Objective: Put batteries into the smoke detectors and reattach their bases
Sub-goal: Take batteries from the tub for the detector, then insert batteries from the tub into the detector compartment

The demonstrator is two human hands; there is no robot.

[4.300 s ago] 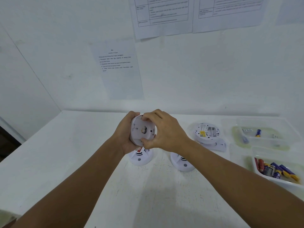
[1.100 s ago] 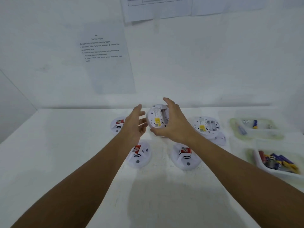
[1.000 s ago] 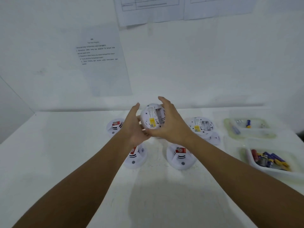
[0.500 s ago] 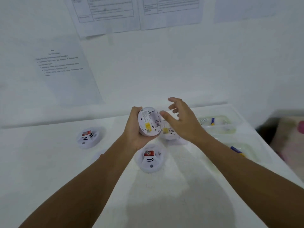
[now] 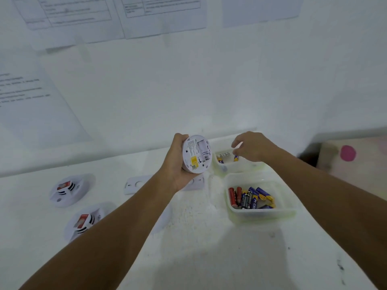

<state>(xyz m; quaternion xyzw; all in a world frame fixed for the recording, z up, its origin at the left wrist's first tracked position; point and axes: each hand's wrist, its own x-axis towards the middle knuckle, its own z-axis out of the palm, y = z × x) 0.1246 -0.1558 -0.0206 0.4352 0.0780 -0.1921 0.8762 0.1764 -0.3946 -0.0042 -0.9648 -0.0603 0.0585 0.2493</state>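
Head view: left hand [image 5: 178, 166] grips detector [image 5: 195, 153]; right hand [image 5: 252, 146] over tub [image 5: 222, 169].

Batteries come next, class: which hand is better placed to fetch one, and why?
The right hand: it hovers over the far battery tray, holding nothing, while the left hand grips the open smoke detector.

The right hand [image 5: 252, 148] covers part of the far container [image 5: 222, 167], so whether its fingertips touch a battery is unclear. The left forearm hides part of a base plate [image 5: 195, 183]. Wall papers [image 5: 69, 15] are blurred and cut off.
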